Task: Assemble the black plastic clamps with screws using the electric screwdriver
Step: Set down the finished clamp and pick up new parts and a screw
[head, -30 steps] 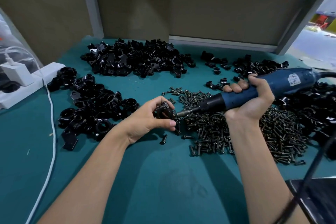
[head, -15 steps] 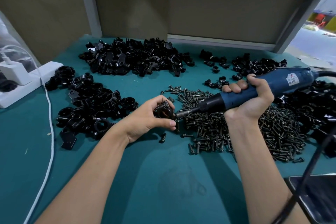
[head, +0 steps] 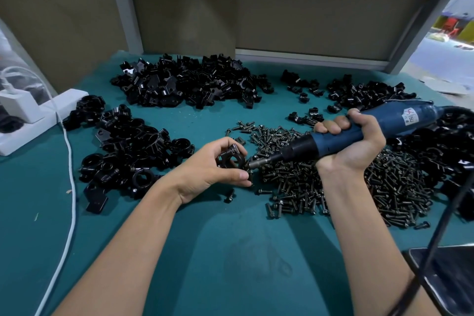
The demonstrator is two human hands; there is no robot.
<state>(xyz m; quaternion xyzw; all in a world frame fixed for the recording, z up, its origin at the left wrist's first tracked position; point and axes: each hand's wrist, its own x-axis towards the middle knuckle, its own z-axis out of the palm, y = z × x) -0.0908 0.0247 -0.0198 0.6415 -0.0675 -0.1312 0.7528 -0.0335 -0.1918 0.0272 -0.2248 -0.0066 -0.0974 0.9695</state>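
Observation:
My left hand (head: 210,169) grips a black plastic clamp (head: 230,158) just above the green table. My right hand (head: 351,143) is wrapped around a blue electric screwdriver (head: 359,133), held nearly level and pointing left. Its metal bit (head: 259,161) touches the right side of the clamp, where a screw sits. A wide heap of dark screws (head: 333,179) lies under and behind my right hand. Finished-looking round clamps (head: 128,151) are heaped to the left of my left hand.
Loose clamp halves (head: 189,82) are piled at the back, with more (head: 364,92) at back right and far right. A white power strip with charger (head: 28,115) and white cable (head: 69,187) lie at left. A dark phone (head: 446,274) sits at bottom right under the screwdriver's black cord.
Both hands hold almost the same pose; the bit stays pressed against the clamp. The view has shifted only slightly.

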